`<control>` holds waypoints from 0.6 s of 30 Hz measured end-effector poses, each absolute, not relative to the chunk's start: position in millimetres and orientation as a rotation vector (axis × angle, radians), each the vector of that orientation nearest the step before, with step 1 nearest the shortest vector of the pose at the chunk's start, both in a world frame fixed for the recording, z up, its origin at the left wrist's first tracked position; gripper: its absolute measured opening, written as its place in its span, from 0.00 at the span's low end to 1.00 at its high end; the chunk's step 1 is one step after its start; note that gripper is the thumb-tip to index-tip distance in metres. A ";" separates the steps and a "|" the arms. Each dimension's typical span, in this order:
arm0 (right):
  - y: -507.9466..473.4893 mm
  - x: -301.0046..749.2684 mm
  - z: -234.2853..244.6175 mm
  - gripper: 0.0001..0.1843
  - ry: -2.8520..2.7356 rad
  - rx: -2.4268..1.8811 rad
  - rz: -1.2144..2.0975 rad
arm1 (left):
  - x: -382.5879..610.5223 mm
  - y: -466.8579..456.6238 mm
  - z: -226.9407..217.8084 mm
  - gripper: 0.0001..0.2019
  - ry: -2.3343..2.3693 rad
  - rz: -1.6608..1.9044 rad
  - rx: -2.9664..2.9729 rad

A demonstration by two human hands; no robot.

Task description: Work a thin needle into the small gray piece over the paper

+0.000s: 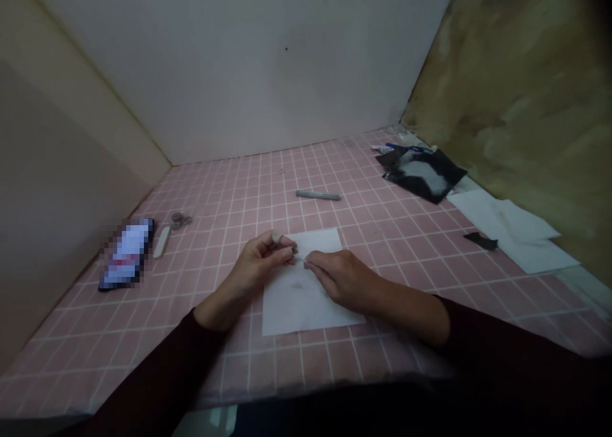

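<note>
Over a white sheet of paper (313,303), both my hands meet at the fingertips. My left hand (261,255) is pinched around a tiny object, partly dark, that is too small to name. A pale wrap or band (276,236) sits on one of its fingers. Coming in from the right, my right hand (342,274) grips a thin whitish piece (299,258) whose tip reaches the left fingertips. Most of that piece is hidden by the fingers, so its kind does not show. A faint grey smudge of dust (297,286) lies on the paper below.
Beyond the paper lies a grey pen (318,195). To the left are a phone (127,255), a flat pale stick (162,242) and small round greyish things (179,220). Black dusty sheets (425,172), white papers (516,233) and a dark scrap (480,240) lie right. Walls enclose the pink-checked tabletop (229,201).
</note>
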State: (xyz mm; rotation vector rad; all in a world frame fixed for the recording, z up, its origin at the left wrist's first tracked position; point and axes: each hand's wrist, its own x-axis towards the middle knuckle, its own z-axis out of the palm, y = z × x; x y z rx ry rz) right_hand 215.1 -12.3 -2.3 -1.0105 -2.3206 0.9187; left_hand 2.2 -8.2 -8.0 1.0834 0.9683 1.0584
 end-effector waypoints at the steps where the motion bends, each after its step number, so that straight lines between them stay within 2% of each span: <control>1: -10.4 215.9 0.8 0.11 -2.215 -1.002 1.143 | 2.5 -9.1 -7.1 0.09 0.969 1.066 1.117; 4: -2.2 220.1 10.3 0.12 -1.699 -0.920 1.981 | 3.3 -12.9 -2.9 0.07 0.966 1.123 1.285; 5: 0.4 221.5 12.6 0.12 -1.506 -0.875 2.168 | 3.6 -14.0 -1.6 0.07 0.964 1.148 1.334; 8: 4.0 222.5 14.8 0.11 -1.251 -0.823 2.375 | 4.1 -15.6 -0.2 0.06 0.963 1.192 1.365; 10: 2.2 220.5 12.8 0.12 -1.461 -0.892 2.239 | 3.8 -15.1 -1.2 0.07 0.975 1.172 1.301; 11: 0.3 219.3 11.0 0.12 -1.650 -0.938 2.066 | 3.5 -14.5 -2.1 0.07 0.983 1.153 1.254; 15: -9.7 216.0 1.2 0.10 -2.327 -1.021 0.963 | 1.3 -9.9 -6.0 0.08 0.969 1.038 1.068; 16: -11.8 215.7 -0.8 0.10 -2.407 -1.023 0.768 | 0.8 -8.8 -6.9 0.08 0.956 1.022 1.040; 18: -14.4 215.5 -2.3 0.11 -2.474 -1.024 0.629 | 0.5 -7.6 -8.2 0.08 0.950 1.020 1.023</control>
